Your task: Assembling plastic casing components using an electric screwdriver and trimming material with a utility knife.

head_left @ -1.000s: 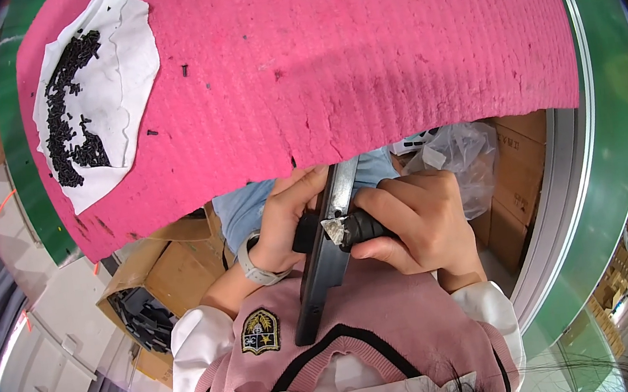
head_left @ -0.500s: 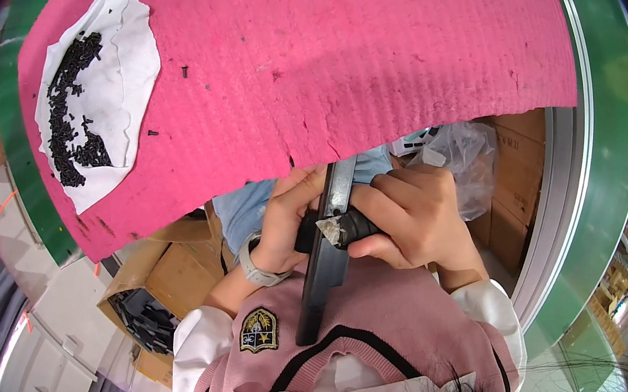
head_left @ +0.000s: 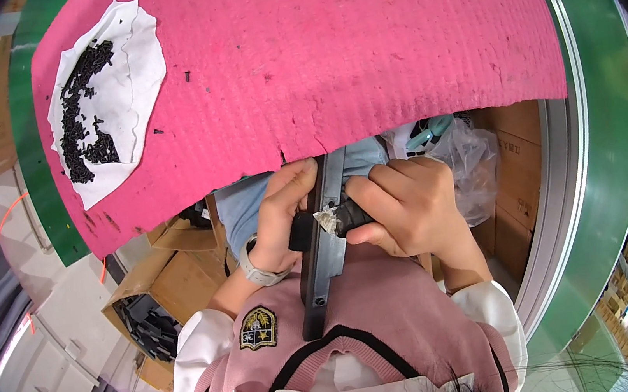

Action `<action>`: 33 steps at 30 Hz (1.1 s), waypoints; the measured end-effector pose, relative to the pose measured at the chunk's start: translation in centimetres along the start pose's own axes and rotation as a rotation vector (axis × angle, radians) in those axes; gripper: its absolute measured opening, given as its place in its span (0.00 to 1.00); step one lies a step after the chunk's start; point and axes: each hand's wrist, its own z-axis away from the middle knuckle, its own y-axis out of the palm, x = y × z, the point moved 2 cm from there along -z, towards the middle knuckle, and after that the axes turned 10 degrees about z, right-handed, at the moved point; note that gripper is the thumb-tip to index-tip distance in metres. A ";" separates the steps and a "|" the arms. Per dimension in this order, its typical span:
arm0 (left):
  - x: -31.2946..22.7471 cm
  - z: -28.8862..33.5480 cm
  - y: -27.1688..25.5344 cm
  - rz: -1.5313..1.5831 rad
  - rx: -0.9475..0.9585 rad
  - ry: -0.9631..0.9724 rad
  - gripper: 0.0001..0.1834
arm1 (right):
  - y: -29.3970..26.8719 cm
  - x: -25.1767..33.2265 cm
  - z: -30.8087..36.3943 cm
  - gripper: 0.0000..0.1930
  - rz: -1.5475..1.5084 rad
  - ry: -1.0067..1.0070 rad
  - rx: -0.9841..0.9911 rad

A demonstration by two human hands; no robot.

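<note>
My left hand (head_left: 276, 220) is closed round the upper left side of a long dark metal bar (head_left: 323, 273). The bar runs from the mat's front edge down toward my chest; its grey face shows, with a small hole near the lower end. In my right hand (head_left: 409, 208) is a black-wrapped tool (head_left: 352, 216), its torn, silvery end lying against the bar. A black stub (head_left: 302, 231) sticks out on the bar's other side by my left fingers; whether it belongs to the tool, I cannot tell.
A pink mat (head_left: 313, 63) covers the green-edged table ahead. At left lies a white cloth (head_left: 131, 77) with many small black screws; two loose screws (head_left: 188, 77) lie beside it. Below stand a cardboard box (head_left: 168, 280) of black parts and a clear plastic bag (head_left: 471, 169).
The bar has turned in my hands, so more of its grey face and a hole now show. Both hands keep their grip. The whole view has shifted slightly.
</note>
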 end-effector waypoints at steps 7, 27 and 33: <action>-0.1 0.1 1.1 0.049 0.044 0.000 0.10 | -0.2 -0.2 -0.5 0.22 0.030 -0.043 -0.006; -0.7 0.2 1.1 0.041 0.046 -0.013 0.12 | -0.3 -0.1 -0.4 0.26 0.068 -0.026 0.051; -0.9 0.0 0.6 -0.247 0.063 0.002 0.14 | 0.0 -1.3 0.7 0.24 0.122 0.062 -0.085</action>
